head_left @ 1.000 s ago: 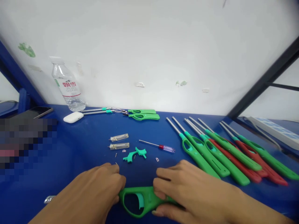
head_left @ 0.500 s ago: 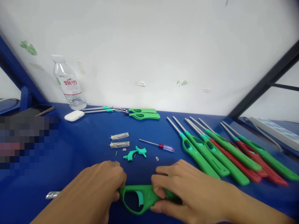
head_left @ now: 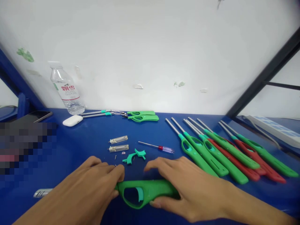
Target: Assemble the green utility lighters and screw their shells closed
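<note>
A green long-nosed gas lighter [head_left: 156, 191], with a teal trigger inside its loop, lies level between my hands at the front. My left hand [head_left: 100, 181] is closed round its neck end, and the wrist hides what is beneath. My right hand [head_left: 180, 184] holds the handle end, thumb at the near side and index finger lifted off the top. Left of my left wrist a silvery metal tip [head_left: 42, 193] shows; whether it joins this lighter is hidden. Beyond my hands lie teal trigger pieces [head_left: 140, 153], a screwdriver [head_left: 167, 149] and two clear fuel tanks [head_left: 119, 148].
Several green and red lighters [head_left: 199, 156] lie on the blue table [head_left: 93, 134] to the right. Opened green handles [head_left: 144, 118] with wired tubes rest by the wall, near a white case [head_left: 72, 120] and a water bottle [head_left: 67, 90]. A power strip [head_left: 276, 129] is far right.
The lighter has rolled slightly, showing more of its top edge. My right fingers have uncurled from the handle and index finger has lifted. The silvery tip has shifted left.
</note>
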A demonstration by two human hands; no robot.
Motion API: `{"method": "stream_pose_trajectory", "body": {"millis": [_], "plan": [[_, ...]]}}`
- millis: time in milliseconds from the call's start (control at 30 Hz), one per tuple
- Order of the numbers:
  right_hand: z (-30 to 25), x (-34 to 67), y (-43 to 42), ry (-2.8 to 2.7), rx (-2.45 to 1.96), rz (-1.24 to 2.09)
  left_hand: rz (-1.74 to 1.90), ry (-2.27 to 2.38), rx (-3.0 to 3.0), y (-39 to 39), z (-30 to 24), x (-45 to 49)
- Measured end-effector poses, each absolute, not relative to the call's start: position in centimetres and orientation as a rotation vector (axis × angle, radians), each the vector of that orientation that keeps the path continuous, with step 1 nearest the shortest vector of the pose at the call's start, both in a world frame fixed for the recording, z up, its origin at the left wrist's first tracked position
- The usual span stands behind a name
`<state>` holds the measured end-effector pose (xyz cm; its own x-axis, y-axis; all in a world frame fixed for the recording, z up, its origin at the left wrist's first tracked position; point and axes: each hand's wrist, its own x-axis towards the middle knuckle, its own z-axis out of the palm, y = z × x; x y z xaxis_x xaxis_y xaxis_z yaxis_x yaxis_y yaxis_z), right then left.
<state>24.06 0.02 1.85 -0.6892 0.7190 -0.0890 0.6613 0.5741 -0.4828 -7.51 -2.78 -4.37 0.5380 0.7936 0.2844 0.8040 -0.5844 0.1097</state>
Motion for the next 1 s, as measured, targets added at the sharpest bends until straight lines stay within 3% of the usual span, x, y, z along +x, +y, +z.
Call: {"method": "stream_pose_trajectory", "body": {"millis": [200,533,700,1000], "plan": [[1.6,23.6,0.2,-2.692,-1.157,0.691,-0.566,-1.182,-2.793,-1.0,0.3,-4.3],[2.7,24.0,0.5,-2.414,-1.284,0.782,-0.697,-1.158,-2.452,0.5,0.7,-6.3],[2.6,24.1,0.3,-2.392,-1.304,0.867,-0.682,-0.898,-2.613,0.9,2.4,-5.1],[2.5,24.2,0.6,-2.26,-1.287,0.958,-0.644,-0.827,-2.606,1.1,2.9,-2.2]]}}
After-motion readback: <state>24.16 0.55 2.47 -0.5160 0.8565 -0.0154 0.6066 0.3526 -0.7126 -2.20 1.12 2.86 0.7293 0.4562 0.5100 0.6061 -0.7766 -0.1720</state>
